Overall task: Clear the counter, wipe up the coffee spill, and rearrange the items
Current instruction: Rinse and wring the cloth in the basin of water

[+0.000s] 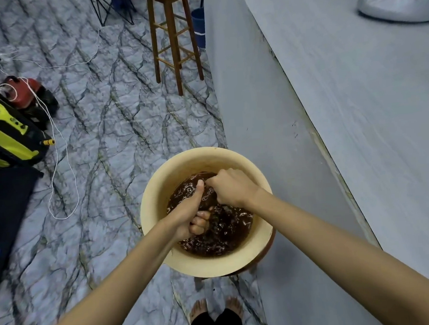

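Cloth rinsed in a bucket of brown water beside the counter

Both hands work inside a tan bucket (159, 192) that stands on what looks like a low stool, just beside the grey counter (357, 99). The bucket holds dark brown water with pale foam on it. The left hand (191, 213) is curled into a fist with the thumb stretched forward, and the right hand (232, 186) is closed too, knuckles up. Between them a dark, wet bundle, probably the wiping cloth (209, 194), is gripped from both ends; its shape is hard to make out against the water.

The step in hand seems to be rinsing and wringing the cloth so that it can go back to the counter. To do it well, the person should lift the bundle clear of the water before twisting, turn the fists in opposite directions, and keep the cloth over the middle of the bucket so the run-off falls inside. The water is already very brown, so a hard wring matters: a dripping cloth would smear coffee across the surface again. The visible stretch of counter looks bare apart from a silver appliance (398, 1) at its far end.
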`<state>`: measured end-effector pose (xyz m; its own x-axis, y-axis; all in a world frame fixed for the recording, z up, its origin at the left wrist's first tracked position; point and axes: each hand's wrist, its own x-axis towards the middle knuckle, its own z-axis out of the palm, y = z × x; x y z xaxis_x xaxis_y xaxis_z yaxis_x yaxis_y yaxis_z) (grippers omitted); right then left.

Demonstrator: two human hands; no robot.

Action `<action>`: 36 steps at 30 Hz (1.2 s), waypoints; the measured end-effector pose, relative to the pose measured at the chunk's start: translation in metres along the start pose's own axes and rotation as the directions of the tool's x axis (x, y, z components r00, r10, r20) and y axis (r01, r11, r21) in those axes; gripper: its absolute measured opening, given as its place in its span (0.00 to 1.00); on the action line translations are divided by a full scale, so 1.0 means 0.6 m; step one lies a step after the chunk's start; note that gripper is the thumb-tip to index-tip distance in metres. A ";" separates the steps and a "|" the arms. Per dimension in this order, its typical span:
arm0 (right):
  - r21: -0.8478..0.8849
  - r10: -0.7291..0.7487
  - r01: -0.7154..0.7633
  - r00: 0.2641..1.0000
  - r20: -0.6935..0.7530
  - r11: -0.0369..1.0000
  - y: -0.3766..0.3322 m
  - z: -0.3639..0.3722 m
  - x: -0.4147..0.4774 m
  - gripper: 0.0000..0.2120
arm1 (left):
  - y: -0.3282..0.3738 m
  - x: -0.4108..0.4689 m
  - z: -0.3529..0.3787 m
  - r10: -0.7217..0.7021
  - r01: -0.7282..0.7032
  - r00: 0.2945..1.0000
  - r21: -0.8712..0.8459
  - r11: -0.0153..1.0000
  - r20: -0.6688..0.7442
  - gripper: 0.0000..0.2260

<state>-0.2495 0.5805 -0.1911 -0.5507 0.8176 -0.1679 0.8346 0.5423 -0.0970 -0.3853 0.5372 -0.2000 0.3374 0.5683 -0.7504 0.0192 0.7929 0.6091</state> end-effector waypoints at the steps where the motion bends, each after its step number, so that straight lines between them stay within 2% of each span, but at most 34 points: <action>1: -0.006 0.001 -0.001 1.000 -0.018 1.000 -0.002 0.004 -0.001 0.06 | 0.000 -0.001 0.001 -0.026 0.026 1.000 -0.042 0.999 0.009 0.24; 6: 0.041 0.000 0.005 0.993 -0.117 0.999 0.000 0.025 -0.004 0.02 | 0.001 -0.008 0.013 -0.092 0.111 0.992 -0.264 0.958 0.081 0.24; 9: 0.068 0.017 -0.003 0.978 -0.207 0.998 0.003 0.036 -0.006 0.08 | 0.003 -0.011 0.023 -0.090 0.131 0.988 -0.368 0.921 0.128 0.24; 12: 0.140 0.041 0.001 0.955 -0.294 0.990 0.006 0.035 -0.009 0.08 | 0.006 -0.011 0.033 -0.060 0.111 0.990 -0.433 0.894 0.130 0.24; 16: 0.150 0.061 -0.011 0.941 -0.334 0.989 0.006 0.025 -0.013 0.09 | 0.006 -0.009 0.044 -0.001 0.068 0.991 -0.492 0.868 0.136 0.25; 18: 0.110 0.048 -0.017 0.958 -0.283 0.994 0.007 0.019 -0.016 0.10 | 0.003 -0.008 0.044 0.017 0.044 0.992 -0.468 0.883 0.125 0.25; 21: 0.078 0.103 -0.090 0.977 -0.185 0.993 0.004 0.007 -0.017 0.05 | 0.004 -0.008 0.031 0.035 0.008 0.992 -0.339 0.941 0.119 0.25; 23: 0.112 0.206 -0.202 0.978 -0.029 0.973 0.000 -0.005 -0.015 0.05 | 0.011 -0.009 0.016 0.059 -0.047 0.995 -0.139 0.989 0.084 0.26; 24: 0.171 0.232 -0.247 0.967 0.102 0.954 0.001 -0.013 -0.013 0.06 | 0.014 -0.010 0.010 0.069 -0.069 0.996 -0.009 0.998 0.049 0.27; 26: 0.407 0.181 -0.346 0.902 0.392 0.846 0.014 -0.033 -0.011 0.14 | 0.019 -0.011 -0.002 0.091 -0.078 0.995 0.240 0.968 -0.045 0.27; 27: 0.537 0.118 -0.394 0.872 0.476 0.746 0.025 -0.045 -0.013 0.16 | 0.020 -0.014 -0.007 0.111 -0.075 0.989 0.329 0.941 -0.093 0.27; 28: 0.655 0.054 -0.416 0.865 0.499 0.631 0.036 -0.055 -0.017 0.16 | 0.021 -0.017 -0.012 0.130 -0.072 0.983 0.386 0.920 -0.126 0.25; 30: 0.811 -0.006 -0.381 0.904 0.427 0.444 0.055 -0.064 -0.026 0.12 | 0.019 -0.023 -0.020 0.147 -0.090 0.982 0.391 0.916 -0.119 0.21; 32: 0.888 0.042 -0.324 0.943 0.329 0.325 0.061 -0.061 -0.039 0.13 | 0.017 -0.029 -0.024 0.181 -0.146 0.981 0.348 0.926 -0.071 0.19; 36: 0.974 0.077 -0.215 0.972 0.221 -0.074 0.043 -0.025 -0.054 0.16 | 0.014 -0.028 -0.027 0.401 -0.341 0.914 0.419 0.841 -0.061 0.15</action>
<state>-0.2102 0.5709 -0.1736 -0.4684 0.7940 -0.3875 0.0685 -0.4047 -0.9119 -0.4058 0.5377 -0.1865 0.2588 0.8508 -0.4574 0.2957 0.3810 0.8760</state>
